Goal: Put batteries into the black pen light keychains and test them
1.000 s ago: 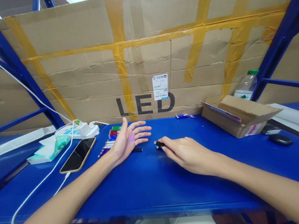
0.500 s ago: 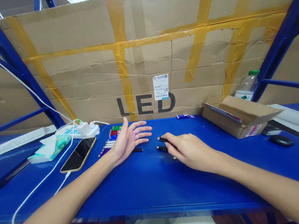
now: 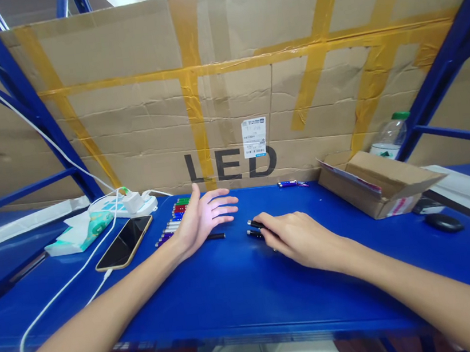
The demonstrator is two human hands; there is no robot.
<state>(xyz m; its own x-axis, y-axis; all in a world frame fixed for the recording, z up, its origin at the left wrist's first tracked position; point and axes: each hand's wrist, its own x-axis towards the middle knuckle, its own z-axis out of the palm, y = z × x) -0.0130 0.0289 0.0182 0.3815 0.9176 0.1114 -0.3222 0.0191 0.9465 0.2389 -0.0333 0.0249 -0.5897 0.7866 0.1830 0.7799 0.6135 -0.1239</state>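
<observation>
My right hand is closed around a slim black penlight, its metal tip aimed at my left hand. A second black penlight lies just below it, partly under my fingers. My left hand is raised with the palm open and fingers spread, holding nothing. A pale violet glow falls on its palm and fingers. Behind the left wrist a row of penlights in green, red, blue, white and purple lies on the table, partly hidden. One more black pen-shaped stick shows beyond the wrist.
On the left are a phone on a charging cable, a tissue pack and a power strip. A blue penlight lies at the back. An open cardboard box, a bottle and a mouse stand right.
The glow on my left palm has grown brighter and wider. My right fingers have shifted slightly on the penlight; both hands stay in nearly the same place.
</observation>
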